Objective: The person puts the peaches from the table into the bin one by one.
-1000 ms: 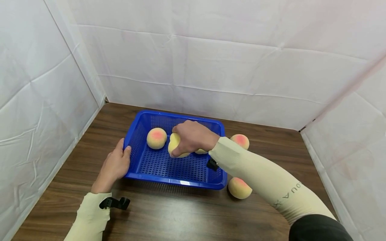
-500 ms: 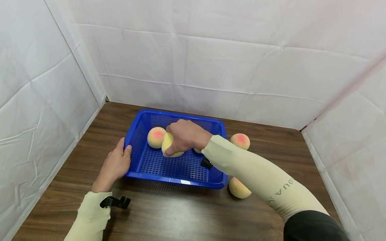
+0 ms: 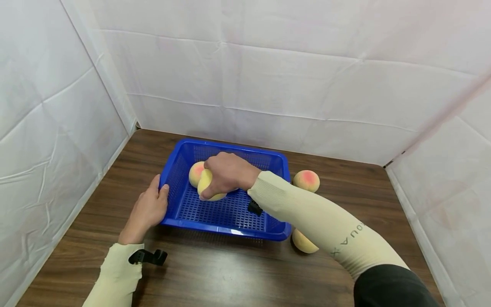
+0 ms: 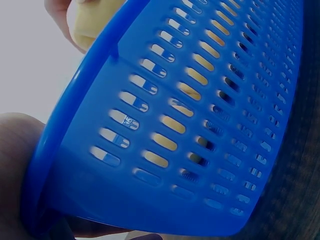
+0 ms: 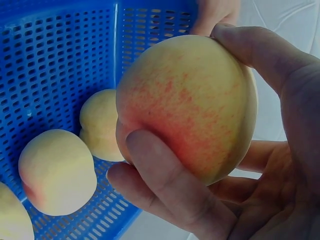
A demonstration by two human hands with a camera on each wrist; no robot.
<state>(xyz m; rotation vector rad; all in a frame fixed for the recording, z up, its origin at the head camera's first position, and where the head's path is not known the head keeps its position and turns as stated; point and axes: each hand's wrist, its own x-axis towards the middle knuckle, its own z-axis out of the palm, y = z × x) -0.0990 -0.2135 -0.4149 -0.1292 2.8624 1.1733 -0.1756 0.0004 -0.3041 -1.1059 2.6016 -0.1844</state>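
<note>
My left hand (image 3: 149,208) grips the left rim of a blue plastic basket (image 3: 230,231), thumb on the rim. In the left wrist view the perforated basket wall (image 4: 165,200) fills most of the picture. Held over the inside of the basket is a yellow peach (image 3: 207,187) in my right hand (image 3: 230,172). The right wrist view shows fingers and thumb round this peach (image 5: 185,105), its red blush facing the camera. A blushed peach (image 3: 194,172) lies in the basket, just left of the held one. More peaches (image 5: 57,172) inside are hidden from the head view by my right hand.
Two peaches rest on the wooden table (image 3: 230,273) right of the basket: a farther one (image 3: 307,181) and a nearer one (image 3: 304,241), partly covered by the right sleeve (image 3: 307,213). White sheeting (image 3: 249,76) encloses the back and sides.
My right hand has moved left across the basket with the peach, now overlapping the left peach in view. My left hand stays on the rim.
</note>
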